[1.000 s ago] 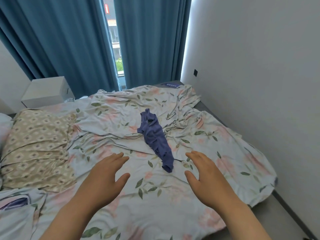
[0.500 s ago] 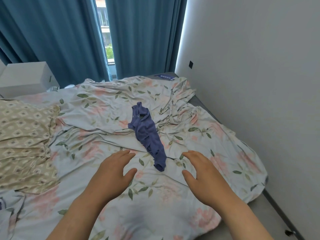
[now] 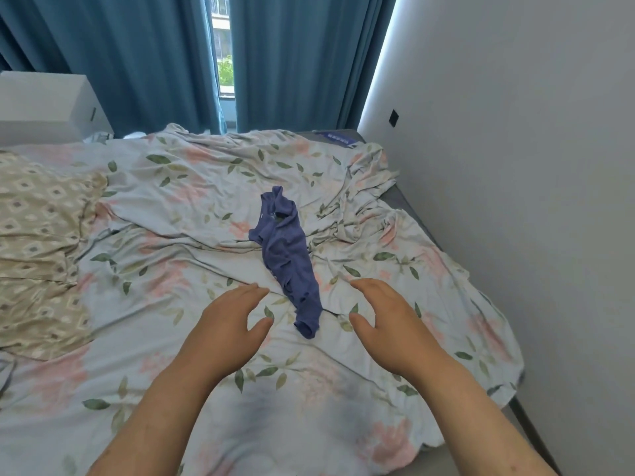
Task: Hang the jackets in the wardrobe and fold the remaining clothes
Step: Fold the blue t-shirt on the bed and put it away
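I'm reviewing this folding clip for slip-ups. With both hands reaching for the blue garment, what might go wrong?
The blue garment lies bunched in a narrow twist, so it may fold unevenly unless spread first. The floral sheet beneath is rumpled; the left hand or right hand, both open, could pinch sheet along with cloth.

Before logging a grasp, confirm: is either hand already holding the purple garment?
No: the left hand and right hand hover open on either side of the purple garment, touching none of it.
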`<state>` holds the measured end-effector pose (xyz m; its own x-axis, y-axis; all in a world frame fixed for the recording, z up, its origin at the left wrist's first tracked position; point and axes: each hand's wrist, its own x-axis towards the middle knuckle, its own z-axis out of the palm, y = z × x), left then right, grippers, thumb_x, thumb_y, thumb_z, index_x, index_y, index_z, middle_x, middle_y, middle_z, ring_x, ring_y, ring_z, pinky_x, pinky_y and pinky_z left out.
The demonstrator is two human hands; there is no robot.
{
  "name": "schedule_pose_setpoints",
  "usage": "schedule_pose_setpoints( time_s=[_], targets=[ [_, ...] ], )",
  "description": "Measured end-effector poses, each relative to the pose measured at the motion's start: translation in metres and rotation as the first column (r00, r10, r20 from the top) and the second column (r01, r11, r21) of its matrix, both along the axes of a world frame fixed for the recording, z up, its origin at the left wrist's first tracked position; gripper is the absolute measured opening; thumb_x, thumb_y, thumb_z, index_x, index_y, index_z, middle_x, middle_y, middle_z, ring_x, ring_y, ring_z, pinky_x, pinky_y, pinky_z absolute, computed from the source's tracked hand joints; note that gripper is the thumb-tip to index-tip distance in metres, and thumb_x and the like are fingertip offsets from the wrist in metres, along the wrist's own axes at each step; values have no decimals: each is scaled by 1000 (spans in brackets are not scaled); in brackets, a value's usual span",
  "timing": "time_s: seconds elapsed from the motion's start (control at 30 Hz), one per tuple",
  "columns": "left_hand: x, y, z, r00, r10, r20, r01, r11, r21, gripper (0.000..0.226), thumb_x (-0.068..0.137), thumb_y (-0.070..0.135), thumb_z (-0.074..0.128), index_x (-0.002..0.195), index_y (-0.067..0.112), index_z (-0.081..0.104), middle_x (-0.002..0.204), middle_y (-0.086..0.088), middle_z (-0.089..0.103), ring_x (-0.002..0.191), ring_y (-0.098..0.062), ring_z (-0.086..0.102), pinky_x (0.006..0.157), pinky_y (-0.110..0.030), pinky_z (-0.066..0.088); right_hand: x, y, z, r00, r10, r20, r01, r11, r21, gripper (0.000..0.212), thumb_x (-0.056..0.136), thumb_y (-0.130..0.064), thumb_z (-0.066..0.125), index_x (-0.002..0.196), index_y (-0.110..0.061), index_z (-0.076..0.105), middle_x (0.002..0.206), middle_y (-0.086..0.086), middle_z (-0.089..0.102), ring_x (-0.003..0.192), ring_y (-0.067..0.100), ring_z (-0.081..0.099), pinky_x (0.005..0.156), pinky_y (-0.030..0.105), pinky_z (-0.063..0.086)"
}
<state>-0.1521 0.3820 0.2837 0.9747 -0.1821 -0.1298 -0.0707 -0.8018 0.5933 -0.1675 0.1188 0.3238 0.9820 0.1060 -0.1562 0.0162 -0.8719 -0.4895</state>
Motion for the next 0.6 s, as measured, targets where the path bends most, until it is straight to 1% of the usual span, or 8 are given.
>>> schedule_pose_setpoints(
  time_s=[0.13, 0.27, 0.4, 0.47, 0.53, 0.6],
  targets=[
    [13, -26, -13, 997, 69, -35, -68, 998, 15, 53, 97, 38, 55, 147, 28, 43, 155, 7, 38, 144, -10, 29, 115, -27, 23, 30, -26, -16, 996, 76, -37, -76, 997, -18, 54, 98, -32, 52, 149, -28, 35, 153, -12, 35, 139, 8, 32, 105, 15, 22],
    [26, -59, -28, 991, 124, -56, -119, 990, 80, 52, 97, 36, 55, 146, 25, 44, 153, 4, 42, 140, -13, 36, 111, -26, 26, 62, -60, -40, 982, 176, -68, -178, 983, -35, 55, 98, -31, 52, 150, -24, 35, 154, -8, 35, 140, 12, 32, 108, 19, 23],
    [36, -91, -58, 968, 200, -152, -182, 975, 126, 53, 98, 38, 53, 148, 25, 42, 155, 5, 39, 141, -15, 36, 112, -28, 27, 90, -92, -81, 955, 254, -154, -258, 966, -3, 54, 99, -31, 52, 149, -24, 36, 153, -6, 37, 140, 13, 33, 110, 22, 25],
    [43, -106, -83, 944, 248, -217, -230, 968, 103, 52, 98, 38, 53, 148, 25, 42, 154, 6, 39, 140, -13, 37, 110, -25, 28, 107, -106, -111, 938, 266, -225, -268, 963, 21, 54, 99, -31, 52, 150, -25, 36, 154, -7, 37, 140, 13, 34, 110, 22, 26],
    [49, -120, -115, 908, 301, -293, -302, 952, 42, 51, 97, 37, 54, 146, 25, 45, 152, 8, 42, 137, -11, 40, 104, -21, 29, 122, -117, -149, 921, 257, -292, -254, 966, 50, 54, 99, -32, 52, 150, -25, 36, 153, -7, 38, 138, 13, 37, 108, 22, 28],
    [53, -129, -153, 850, 352, -391, -386, 922, -9, 48, 96, 35, 58, 142, 25, 49, 148, 7, 47, 132, -12, 45, 97, -19, 32, 132, -119, -189, 908, 210, -362, -191, 978, 90, 52, 98, -30, 55, 148, -24, 40, 148, -6, 43, 133, 15, 45, 104, 22, 32]
  ],
)
